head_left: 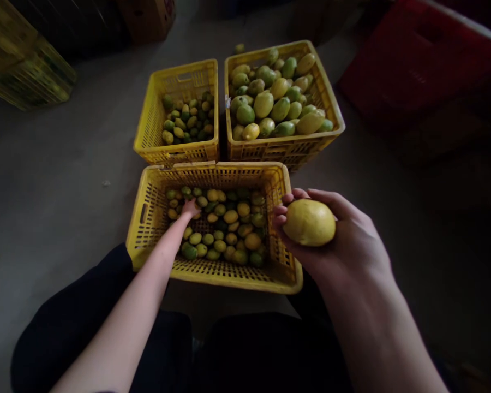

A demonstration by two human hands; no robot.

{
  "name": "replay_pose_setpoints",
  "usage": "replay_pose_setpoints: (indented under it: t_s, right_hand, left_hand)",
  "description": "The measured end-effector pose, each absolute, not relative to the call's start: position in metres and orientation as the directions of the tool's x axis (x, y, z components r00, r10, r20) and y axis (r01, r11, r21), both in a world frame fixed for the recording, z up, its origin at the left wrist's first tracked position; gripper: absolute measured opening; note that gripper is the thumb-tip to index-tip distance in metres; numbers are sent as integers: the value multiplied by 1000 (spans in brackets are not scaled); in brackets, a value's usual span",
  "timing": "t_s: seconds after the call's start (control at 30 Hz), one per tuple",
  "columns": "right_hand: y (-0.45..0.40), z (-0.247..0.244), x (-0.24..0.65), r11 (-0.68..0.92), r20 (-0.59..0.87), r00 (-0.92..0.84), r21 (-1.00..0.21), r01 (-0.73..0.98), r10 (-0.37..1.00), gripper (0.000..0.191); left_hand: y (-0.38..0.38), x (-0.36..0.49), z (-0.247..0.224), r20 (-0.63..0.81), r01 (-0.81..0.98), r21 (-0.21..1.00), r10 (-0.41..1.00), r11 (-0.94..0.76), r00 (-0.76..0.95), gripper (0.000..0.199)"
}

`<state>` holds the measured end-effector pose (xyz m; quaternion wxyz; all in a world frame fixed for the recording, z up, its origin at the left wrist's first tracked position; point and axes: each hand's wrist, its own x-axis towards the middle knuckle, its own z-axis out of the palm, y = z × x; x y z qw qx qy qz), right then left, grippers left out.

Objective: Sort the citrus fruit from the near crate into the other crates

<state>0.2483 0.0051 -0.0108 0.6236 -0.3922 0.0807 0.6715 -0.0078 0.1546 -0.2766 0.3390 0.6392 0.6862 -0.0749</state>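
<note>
A large yellow fruit (310, 222) rests in my right hand (343, 240), its fingers curled round the far side, above the right edge of the near yellow crate (147, 218). Down inside that crate, at its left part, my left hand (191, 208) reaches among small green and yellow fruits (231, 216). Its fingers are spread over the fruits and seem to touch some near the back; their tips are small and partly hidden.
Behind stand two more yellow crates: the left one (143, 131) holds small fruits, the right one (331, 103) larger ones. One fruit (239, 48) lies beyond them. Yellow crates (36, 71) are stacked far left, a cardboard box (147, 19) behind, a red container (425, 65) at right.
</note>
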Motion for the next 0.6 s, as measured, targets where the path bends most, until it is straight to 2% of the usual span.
replay_pose_setpoints:
  t_s: [0.13,0.33,0.47,0.6]
  right_hand:
    - [2,-10,252,-216,-636,111,-414,-884,764,4]
    - [2,-10,234,-228,-650,87,-385,-895,755,4]
    - [8,-5,214,-241,-639,52,-362,-901,768,4]
    - [10,-3,197,-264,-661,59,-379,-887,748,8]
  left_hand:
    - [144,-8,-295,-520,931,301,854,207,-22,55]
    - [123,-17,-287,-566,908,317,823,276,-52,46]
    - [115,-25,-251,-626,838,439,780,324,27,38]
    - [111,-34,-182,-631,731,582,765,355,131,46]
